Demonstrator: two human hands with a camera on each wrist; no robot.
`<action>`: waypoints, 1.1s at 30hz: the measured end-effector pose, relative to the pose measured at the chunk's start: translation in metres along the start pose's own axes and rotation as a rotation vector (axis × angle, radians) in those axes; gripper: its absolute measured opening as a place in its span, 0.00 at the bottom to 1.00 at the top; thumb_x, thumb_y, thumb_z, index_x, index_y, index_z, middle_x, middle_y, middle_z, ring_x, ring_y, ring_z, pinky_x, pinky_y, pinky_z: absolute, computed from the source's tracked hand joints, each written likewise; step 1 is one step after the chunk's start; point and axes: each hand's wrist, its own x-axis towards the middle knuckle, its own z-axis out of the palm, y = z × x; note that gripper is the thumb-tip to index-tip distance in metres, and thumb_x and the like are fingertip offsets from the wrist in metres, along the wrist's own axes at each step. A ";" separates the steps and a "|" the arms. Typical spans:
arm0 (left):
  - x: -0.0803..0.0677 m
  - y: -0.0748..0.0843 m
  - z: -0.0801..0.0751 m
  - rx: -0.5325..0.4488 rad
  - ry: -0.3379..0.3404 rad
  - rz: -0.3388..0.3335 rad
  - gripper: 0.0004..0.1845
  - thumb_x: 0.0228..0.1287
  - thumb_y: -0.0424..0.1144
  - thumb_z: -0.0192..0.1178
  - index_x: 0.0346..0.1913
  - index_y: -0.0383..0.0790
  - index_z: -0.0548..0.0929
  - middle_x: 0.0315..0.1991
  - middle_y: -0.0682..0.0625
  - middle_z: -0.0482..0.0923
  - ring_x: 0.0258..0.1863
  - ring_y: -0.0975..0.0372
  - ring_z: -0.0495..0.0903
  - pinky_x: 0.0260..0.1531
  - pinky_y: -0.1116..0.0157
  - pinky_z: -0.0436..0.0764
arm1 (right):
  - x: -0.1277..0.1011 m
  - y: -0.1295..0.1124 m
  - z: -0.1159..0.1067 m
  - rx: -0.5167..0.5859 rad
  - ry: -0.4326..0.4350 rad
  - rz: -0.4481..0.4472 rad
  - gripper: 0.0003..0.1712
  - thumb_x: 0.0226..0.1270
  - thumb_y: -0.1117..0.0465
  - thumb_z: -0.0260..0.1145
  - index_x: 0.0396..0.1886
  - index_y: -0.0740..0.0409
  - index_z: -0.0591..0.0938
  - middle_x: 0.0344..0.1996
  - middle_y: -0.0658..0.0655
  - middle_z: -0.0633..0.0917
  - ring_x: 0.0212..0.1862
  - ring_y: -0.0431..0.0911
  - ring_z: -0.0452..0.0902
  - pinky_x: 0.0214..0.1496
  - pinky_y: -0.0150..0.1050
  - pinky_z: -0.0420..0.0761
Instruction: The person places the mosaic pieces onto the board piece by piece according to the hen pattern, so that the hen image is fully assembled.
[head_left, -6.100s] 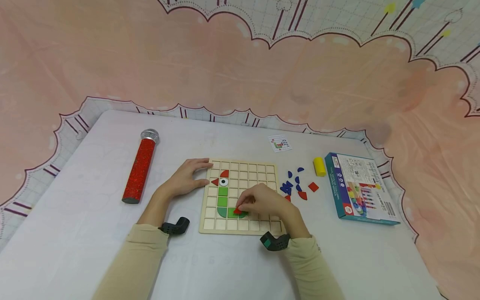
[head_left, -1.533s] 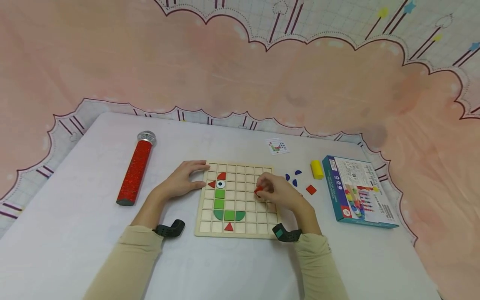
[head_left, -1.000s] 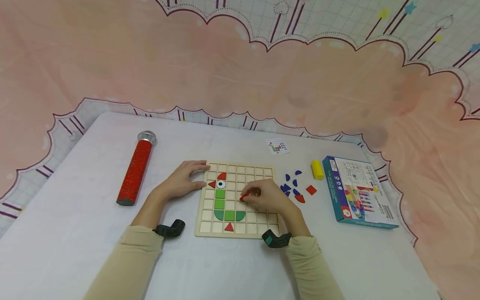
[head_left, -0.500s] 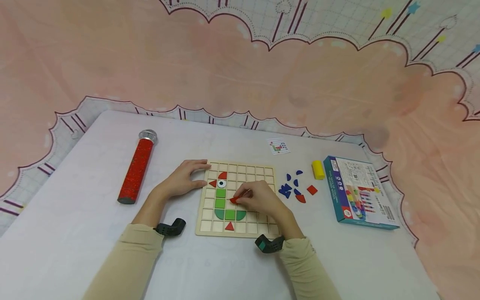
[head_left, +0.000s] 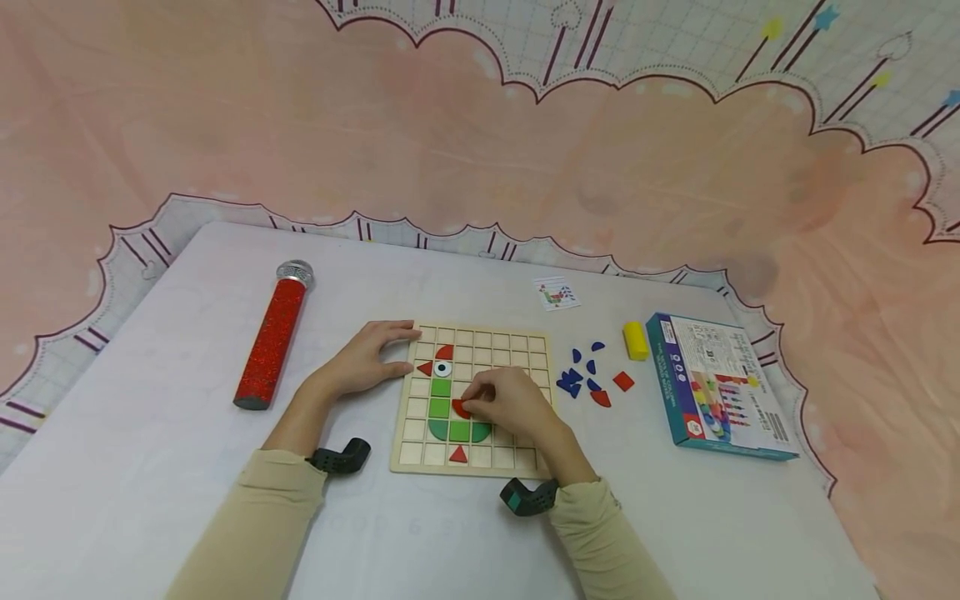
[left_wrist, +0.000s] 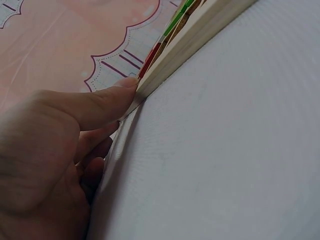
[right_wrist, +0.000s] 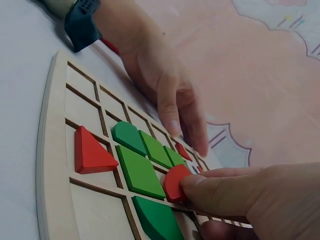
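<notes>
My right hand (head_left: 508, 402) pinches a red rounded-edge piece (right_wrist: 175, 183) between thumb and finger. In the right wrist view the piece sits at a cell beside the light green square (right_wrist: 139, 170). My left hand (head_left: 367, 358) touches the left edge of the wooden grid board (head_left: 525, 469), thumb and fingers extended, as the left wrist view (left_wrist: 55, 145) also shows. On the board lie a red quarter-round (head_left: 445, 352), a small red triangle (head_left: 425, 368), an eye disc (head_left: 442, 368), green squares (head_left: 440, 388), dark green rounded pieces (head_left: 437, 430) and a red triangle (head_left: 458, 455) in the bottom row.
Right of the board lie several blue pieces (head_left: 570, 378), a red quarter-round (head_left: 601, 398) and a red square (head_left: 623, 381). Beyond are a yellow cylinder (head_left: 635, 341), a picture card (head_left: 557, 293) and a box (head_left: 723, 385). A red microphone (head_left: 273, 337) lies at left.
Earlier the right hand held a red piece over the lower green square; a red triangle now lies below it. The hand then carried another red piece leftward across the board. Left hand stays put.
</notes>
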 end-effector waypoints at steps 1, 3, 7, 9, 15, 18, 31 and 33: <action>0.000 0.000 0.000 0.000 0.002 0.002 0.30 0.61 0.43 0.64 0.67 0.45 0.70 0.73 0.48 0.57 0.73 0.50 0.50 0.71 0.45 0.53 | 0.000 0.000 0.000 -0.005 -0.001 -0.002 0.02 0.59 0.54 0.70 0.30 0.45 0.87 0.26 0.41 0.82 0.30 0.37 0.73 0.31 0.29 0.73; 0.000 0.000 0.001 -0.002 0.004 0.003 0.30 0.61 0.43 0.64 0.66 0.45 0.70 0.73 0.48 0.58 0.73 0.50 0.50 0.70 0.45 0.53 | -0.001 0.000 0.000 0.002 -0.004 -0.001 0.03 0.59 0.54 0.70 0.30 0.45 0.86 0.25 0.41 0.82 0.29 0.37 0.73 0.30 0.29 0.73; -0.001 0.001 0.003 -0.006 -0.005 0.000 0.30 0.61 0.43 0.64 0.66 0.45 0.70 0.73 0.48 0.58 0.73 0.49 0.50 0.70 0.44 0.53 | -0.004 0.001 0.000 0.007 -0.014 0.020 0.03 0.58 0.53 0.71 0.30 0.45 0.86 0.24 0.41 0.81 0.27 0.38 0.73 0.28 0.30 0.73; -0.002 0.001 0.004 -0.005 -0.008 0.004 0.30 0.61 0.43 0.64 0.66 0.44 0.70 0.73 0.47 0.58 0.73 0.49 0.51 0.70 0.45 0.53 | -0.005 0.002 0.000 -0.002 -0.013 0.031 0.02 0.58 0.53 0.71 0.30 0.44 0.86 0.24 0.41 0.80 0.27 0.38 0.72 0.28 0.31 0.72; -0.001 0.001 0.002 0.000 0.005 0.008 0.30 0.61 0.42 0.64 0.66 0.44 0.71 0.73 0.47 0.58 0.73 0.49 0.51 0.70 0.44 0.53 | -0.003 0.003 0.001 -0.025 -0.002 0.030 0.02 0.58 0.53 0.70 0.28 0.42 0.85 0.24 0.41 0.79 0.27 0.38 0.72 0.28 0.31 0.71; 0.000 0.001 0.001 -0.001 0.001 0.002 0.30 0.61 0.42 0.64 0.66 0.44 0.70 0.73 0.47 0.58 0.73 0.49 0.51 0.70 0.44 0.53 | -0.001 0.004 0.000 -0.024 -0.009 0.025 0.02 0.59 0.52 0.70 0.29 0.42 0.85 0.24 0.41 0.80 0.27 0.38 0.72 0.28 0.31 0.71; -0.001 0.002 0.001 -0.001 -0.001 0.014 0.30 0.61 0.42 0.64 0.66 0.44 0.70 0.73 0.47 0.58 0.73 0.48 0.51 0.70 0.43 0.53 | -0.027 0.082 -0.081 0.079 0.236 0.259 0.15 0.64 0.55 0.66 0.49 0.52 0.83 0.41 0.55 0.84 0.42 0.48 0.75 0.38 0.34 0.77; -0.001 0.001 0.000 0.005 0.005 0.019 0.30 0.61 0.42 0.64 0.66 0.44 0.70 0.73 0.46 0.58 0.73 0.48 0.51 0.70 0.43 0.53 | -0.038 0.099 -0.096 0.076 0.261 0.341 0.18 0.66 0.54 0.64 0.53 0.53 0.81 0.45 0.58 0.82 0.44 0.51 0.75 0.39 0.36 0.79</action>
